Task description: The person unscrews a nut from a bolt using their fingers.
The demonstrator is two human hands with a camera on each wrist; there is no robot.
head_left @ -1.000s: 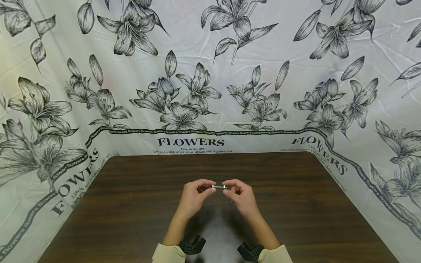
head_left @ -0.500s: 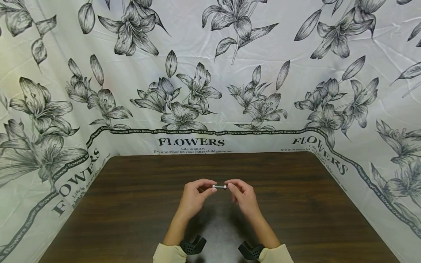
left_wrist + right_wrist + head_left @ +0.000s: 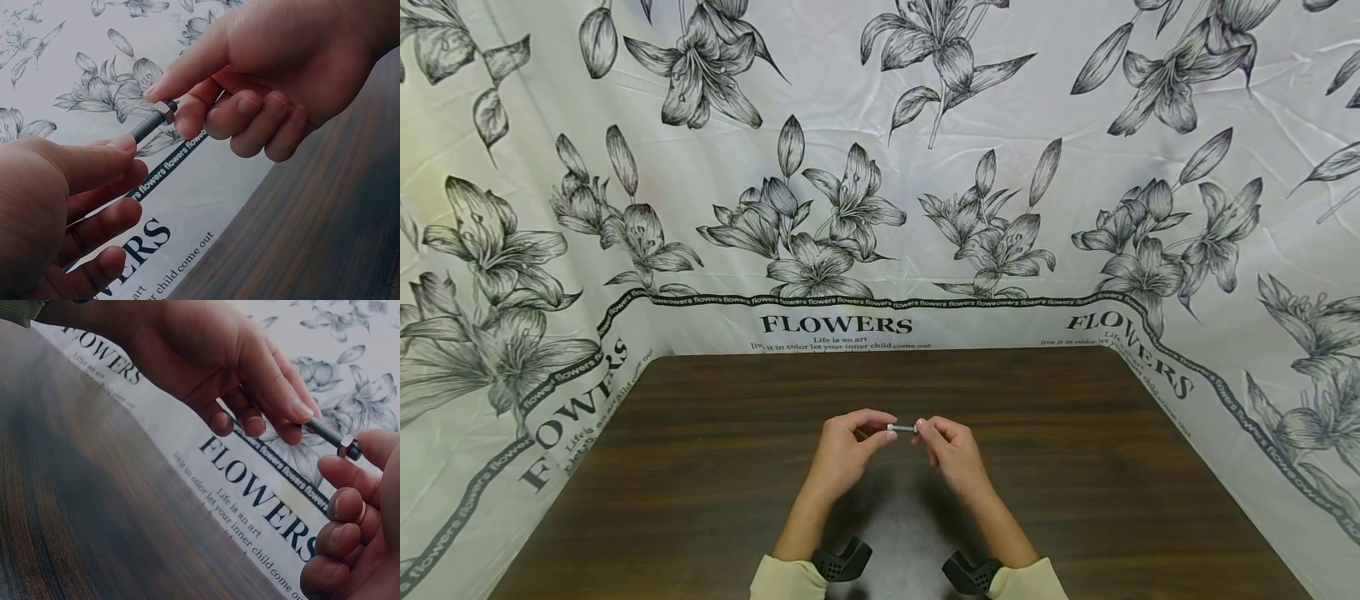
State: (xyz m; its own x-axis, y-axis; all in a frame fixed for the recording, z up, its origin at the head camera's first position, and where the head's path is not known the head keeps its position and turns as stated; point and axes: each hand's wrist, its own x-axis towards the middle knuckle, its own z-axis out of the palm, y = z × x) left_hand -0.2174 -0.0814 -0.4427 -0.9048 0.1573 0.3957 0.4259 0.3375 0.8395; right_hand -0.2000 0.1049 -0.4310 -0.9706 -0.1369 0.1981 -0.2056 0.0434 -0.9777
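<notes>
A metal bolt point(image 3: 149, 127) lies almost level between both hands above the table. My left hand point(image 3: 841, 450) pinches its head end between thumb and forefinger, hiding the head in the left wrist view. A hex nut point(image 3: 164, 112) sits on the threads close to the bolt's far end, with a short dark tip sticking out past it. Thumb and forefinger of my right hand point(image 3: 957, 454) pinch at the nut, one on either side. In the right wrist view the nut point(image 3: 347, 447) shows at those fingertips; the right hand's other fingers are curled in.
Below the hands is a dark brown wooden table point(image 3: 715, 500). A white cloth point(image 3: 895, 250) printed with black lilies and the word FLOWERS hangs around its back and sides. Each wrist wears a black mount point(image 3: 842, 560) near a cream sleeve point(image 3: 786, 579).
The right thumb has moved up and over beside the nut while its forefinger has slid lower. The left hand keeps its pinch on the bolt, shifting very slightly to the right.
</notes>
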